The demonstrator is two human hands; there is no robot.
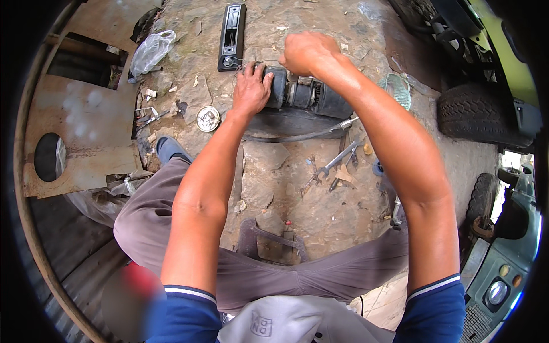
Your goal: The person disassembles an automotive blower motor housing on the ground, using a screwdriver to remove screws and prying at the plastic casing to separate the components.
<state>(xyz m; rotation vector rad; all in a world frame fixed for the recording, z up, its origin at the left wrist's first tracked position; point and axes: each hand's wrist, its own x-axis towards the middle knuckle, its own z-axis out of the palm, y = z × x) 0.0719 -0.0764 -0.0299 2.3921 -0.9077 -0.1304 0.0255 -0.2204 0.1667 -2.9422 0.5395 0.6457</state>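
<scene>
A dark winch-like machine (pixel 333 103), with rounded end housings and a narrower middle, lies across a black rubbery base (pixel 289 124). My left hand (pixel 251 90) rests on its left housing, fingers spread. Above the machine my right hand (pixel 310 52) is closed into a fist, its fingertips turned away from view. A thin wire (pixel 260 61) runs past the left fingertips to the right fist and seems pinched there. Just beyond the left hand lies a long black-framed metal piece with a slot (pixel 231 37).
A wrench (pixel 338 158) and several small tools lie nearer me. A round tin (pixel 207 119) with litter sits left, below a clear plastic bag (pixel 153 52). A green basket (pixel 396 90) and vehicle tire (pixel 480 116) are right. Rusty sheet metal (pixel 94 160) stands left.
</scene>
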